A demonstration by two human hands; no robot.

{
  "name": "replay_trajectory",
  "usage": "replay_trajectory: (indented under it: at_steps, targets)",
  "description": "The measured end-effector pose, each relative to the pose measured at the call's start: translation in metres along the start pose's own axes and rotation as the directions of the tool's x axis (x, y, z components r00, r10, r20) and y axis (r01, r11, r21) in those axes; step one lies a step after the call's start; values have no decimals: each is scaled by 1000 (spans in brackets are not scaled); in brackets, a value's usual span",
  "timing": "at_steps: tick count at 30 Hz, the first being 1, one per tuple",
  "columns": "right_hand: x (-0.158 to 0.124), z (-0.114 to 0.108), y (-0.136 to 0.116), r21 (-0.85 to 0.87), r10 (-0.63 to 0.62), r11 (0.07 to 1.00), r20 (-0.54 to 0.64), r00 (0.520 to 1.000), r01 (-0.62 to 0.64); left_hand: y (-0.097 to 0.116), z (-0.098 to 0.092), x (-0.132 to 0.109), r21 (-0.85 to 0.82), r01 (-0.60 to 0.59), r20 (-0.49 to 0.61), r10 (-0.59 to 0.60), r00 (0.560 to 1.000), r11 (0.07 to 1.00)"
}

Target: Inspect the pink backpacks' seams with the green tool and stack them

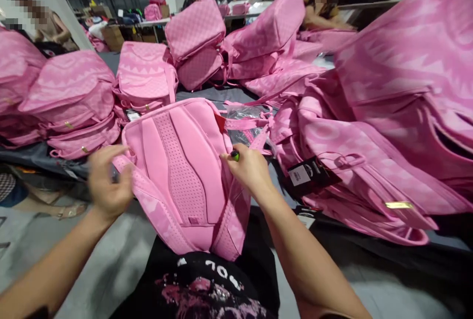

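Note:
A pink backpack [185, 161] lies back panel up at the near edge of the table, its padded mesh panel facing me. My left hand [107, 181] grips the backpack's left shoulder strap at its side edge. My right hand [249, 169] rests on the backpack's right edge and holds a small green-tipped tool [235, 154] between its fingers. A crumpled clear plastic bag [246, 122] lies just beyond the backpack.
Piles of pink backpacks [70, 92] crowd the left, the back [195, 38] and the whole right side [388, 127]. A black hang tag [308, 175] sticks out of the right pile. The grey table [207, 93] shows between piles. Other people sit at the far side.

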State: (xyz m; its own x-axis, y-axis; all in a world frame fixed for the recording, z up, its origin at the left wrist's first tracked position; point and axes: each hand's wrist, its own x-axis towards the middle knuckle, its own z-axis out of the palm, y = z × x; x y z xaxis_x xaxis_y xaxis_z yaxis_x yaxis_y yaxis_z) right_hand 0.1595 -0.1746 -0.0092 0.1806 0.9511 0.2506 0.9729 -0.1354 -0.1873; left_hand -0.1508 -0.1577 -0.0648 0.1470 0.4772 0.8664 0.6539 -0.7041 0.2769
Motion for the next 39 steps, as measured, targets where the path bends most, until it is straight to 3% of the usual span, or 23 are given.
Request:
replay_trajectory:
  at_steps: [1, 3, 4, 6, 8, 11, 13, 17, 19, 20, 22, 24, 26, 27, 31, 34, 36, 39]
  targets:
    - [-2, -1, -5, -9, -20, 1000, 2, 1000, 20, 16, 13, 20, -21, -219, 135, 220, 966, 976]
    - [-3, 0, -12, -28, -62, 998, 11, 998, 62, 41, 52, 57, -16, -564, 326, 537, 778, 826]
    - [-3, 2, -14, -35, -72, 997, 17, 997, 73, 50, 75, 71, -18, -657, 342, 622, 705, 754]
    - [-1, 8, -14, -36, -59, 998, 31, 998, 60, 57, 118, 88, -16, -743, 352, 700, 622, 669]
    - [4, 16, -9, -24, -19, 1000, 51, 999, 20, 53, 149, 94, -41, -761, 381, 714, 587, 647]
    - [14, 27, 0, -15, 18, 1000, 72, 997, -17, 31, 168, 102, -94, -756, 467, 700, 541, 647]
    - [20, 32, 3, -20, 34, 999, 77, 996, -32, 7, 169, 119, -86, -729, 500, 663, 558, 679]
    - [32, 37, 3, -12, 32, 999, 97, 995, -31, -43, 156, 166, 22, -499, 444, 439, 781, 866]
    - [36, 37, 5, 5, 29, 1000, 111, 993, -30, -51, 152, 174, 41, -421, 428, 364, 827, 906]
    - [38, 37, 7, 22, 36, 999, 119, 992, -39, -48, 151, 172, 46, -423, 439, 362, 822, 905]
    - [36, 36, 16, 110, 62, 991, 95, 994, -73, -33, 155, 155, 28, -489, 482, 417, 771, 872]
    - [29, 31, 29, 322, 84, 944, -25, 996, -72, -13, 161, 130, -20, -562, 521, 488, 700, 827]
    - [17, 23, 43, 541, 108, 841, -139, 984, -16, 4, 167, 110, -64, -590, 542, 525, 656, 804]
    - [10, 19, 50, 618, 99, 786, -140, 985, 9, 10, 169, 103, -75, -589, 542, 529, 653, 805]
    - [-8, 8, 62, 806, -42, 590, 89, 995, -47, 22, 174, 93, -95, -562, 571, 507, 646, 822]
    - [-11, 16, 60, 908, -46, 415, 82, 996, -56, 22, 176, 90, -152, -497, 589, 482, 648, 854]
    - [-11, 26, 56, 923, -16, 382, 45, 999, -36, 21, 177, 87, -205, -449, 584, 477, 657, 870]
    - [-9, 44, 46, 891, 100, 454, -69, 993, 16, 20, 178, 82, -278, -404, 588, 487, 646, 871]
